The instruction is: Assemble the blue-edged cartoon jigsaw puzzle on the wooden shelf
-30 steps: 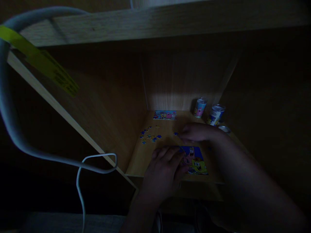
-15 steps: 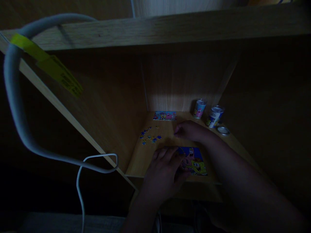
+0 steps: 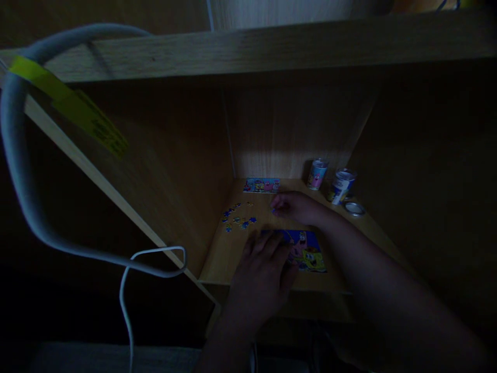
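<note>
A cartoon jigsaw puzzle in blue, pink and yellow lies flat near the shelf's front edge. My left hand rests over its left part with the fingers apart, hiding that side. Beyond the puzzle, my right hand is closed in a pinch, and a small bit of blue, seemingly a puzzle piece, shows at its fingertips. Several loose puzzle pieces in blue and yellow are scattered to the left of the right hand. A picture card with cartoon figures lies at the back.
Two printed cans stand at the back right, one nearer me, with a round metal lid beside it. Wooden walls enclose the shelf, and a thick board crosses above. A grey cable with a yellow tag loops at the left. Light is dim.
The puzzle has slid slightly away from the front edge, with my left hand on it. My right hand has shifted a little left, and the blue bit at its fingertips shows more clearly.
</note>
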Demonstrator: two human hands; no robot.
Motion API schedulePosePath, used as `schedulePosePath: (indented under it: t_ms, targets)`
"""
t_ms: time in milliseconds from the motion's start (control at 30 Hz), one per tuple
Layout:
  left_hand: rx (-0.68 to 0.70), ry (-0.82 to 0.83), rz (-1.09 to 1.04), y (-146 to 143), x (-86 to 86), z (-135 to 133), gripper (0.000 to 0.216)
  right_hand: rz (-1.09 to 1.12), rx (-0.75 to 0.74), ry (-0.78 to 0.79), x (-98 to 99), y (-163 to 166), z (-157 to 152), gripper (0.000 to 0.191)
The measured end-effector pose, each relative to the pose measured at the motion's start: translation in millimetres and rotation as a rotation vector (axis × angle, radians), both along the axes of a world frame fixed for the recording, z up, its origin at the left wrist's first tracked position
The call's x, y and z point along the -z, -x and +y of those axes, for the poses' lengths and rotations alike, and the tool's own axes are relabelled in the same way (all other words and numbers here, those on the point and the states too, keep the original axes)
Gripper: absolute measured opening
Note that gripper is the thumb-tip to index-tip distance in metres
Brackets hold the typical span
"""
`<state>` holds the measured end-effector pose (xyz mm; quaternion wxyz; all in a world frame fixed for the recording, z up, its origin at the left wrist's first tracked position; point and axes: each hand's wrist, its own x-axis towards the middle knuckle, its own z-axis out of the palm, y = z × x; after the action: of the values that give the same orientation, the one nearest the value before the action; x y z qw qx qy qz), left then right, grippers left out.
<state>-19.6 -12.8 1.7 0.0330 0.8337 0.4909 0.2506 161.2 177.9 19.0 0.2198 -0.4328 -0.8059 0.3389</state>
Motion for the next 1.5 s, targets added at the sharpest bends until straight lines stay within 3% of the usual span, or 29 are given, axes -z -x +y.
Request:
schedulePosePath:
  t_ms: [200, 333, 467, 567, 1000, 1233, 1300, 1367, 1500]
  targets:
    - [-0.041, -0.074, -0.049, -2, 2.9, 1, 0.037, 0.119, -0.014, 0.119, -11.2, 2, -5, 0.025]
    - [-0.173, -0.186, -0.244, -1, 5.7, 4, 0.011, 0.142, -0.004, 0.208, -15.1, -1, -8, 0.028]
    - [-0.338, -0.2, -0.462, 7, 7.4, 8, 0.008, 0.147, -0.027, 0.288, -17.3, -1, -11, 0.028]
    - [-0.379, -0.192, -0.524, 11, 7.2, 11, 0.01, 0.141, -0.06, 0.341, -17.6, 1, -13, 0.032]
    - [-0.421, -0.295, -0.37, 1, 18.2, 9, 0.025, 0.192, -0.319, 0.441, -18.9, 9, -28, 0.033]
    - [-0.447, -0.271, -0.347, 3, 18.9, 13, 0.018, 0.171, -0.32, 0.352, -15.8, 9, -27, 0.037]
    - [-0.419, -0.244, -0.34, 3, 14.6, 11, 0.007, 0.143, -0.246, 0.273, -16.2, 8, -25, 0.034]
    - [-0.324, -0.207, -0.33, 2, 4.5, 4, 0.011, 0.131, -0.152, 0.188, -15.5, 6, -20, 0.03]
    - [0.087, -0.034, -0.422, -8, -19.4, -27, 0.018, 0.117, -0.023, 0.073, -7.8, 1, -4, 0.016]
